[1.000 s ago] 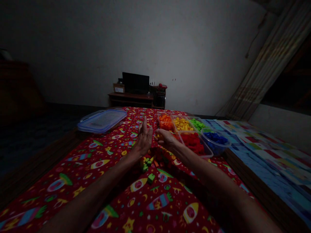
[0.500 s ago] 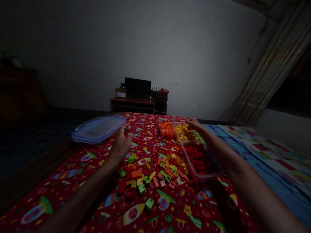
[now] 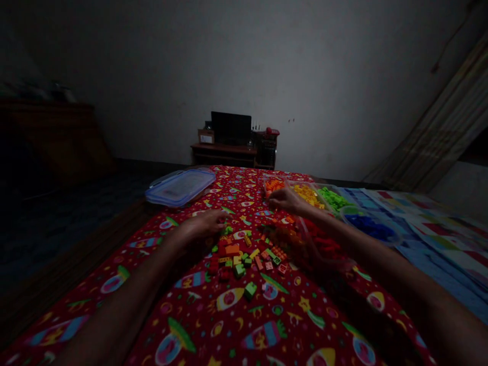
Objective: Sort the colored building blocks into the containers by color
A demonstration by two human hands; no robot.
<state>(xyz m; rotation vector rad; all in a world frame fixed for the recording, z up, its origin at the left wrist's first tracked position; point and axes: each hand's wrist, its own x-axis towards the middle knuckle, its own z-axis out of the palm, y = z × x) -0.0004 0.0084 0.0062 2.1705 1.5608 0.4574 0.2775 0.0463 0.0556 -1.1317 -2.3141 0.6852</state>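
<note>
A heap of small mixed-colour bricks (image 3: 247,256) lies on the red patterned cloth (image 3: 236,325). My left hand (image 3: 206,226) rests palm down at the heap's left edge, fingers curled over a green brick. My right hand (image 3: 284,199) hovers over the near edge of the tubs, between the orange bricks tub (image 3: 271,185) and the yellow bricks tub (image 3: 307,193), fingers drawn together; what they hold is too dark to see. A red bricks tub (image 3: 324,244) lies under my right forearm.
Green bricks tub (image 3: 335,198) and a round blue bricks tub (image 3: 368,226) sit to the right. A clear lidded box (image 3: 180,187) stands at the far left of the cloth. A checked mat (image 3: 430,229) lies right. A low shelf with a screen (image 3: 232,140) stands at the wall.
My left hand dropped from beside the lidded box onto the heap's left edge. My right hand drew back from the yellow tub's far side toward the orange tub's near edge.
</note>
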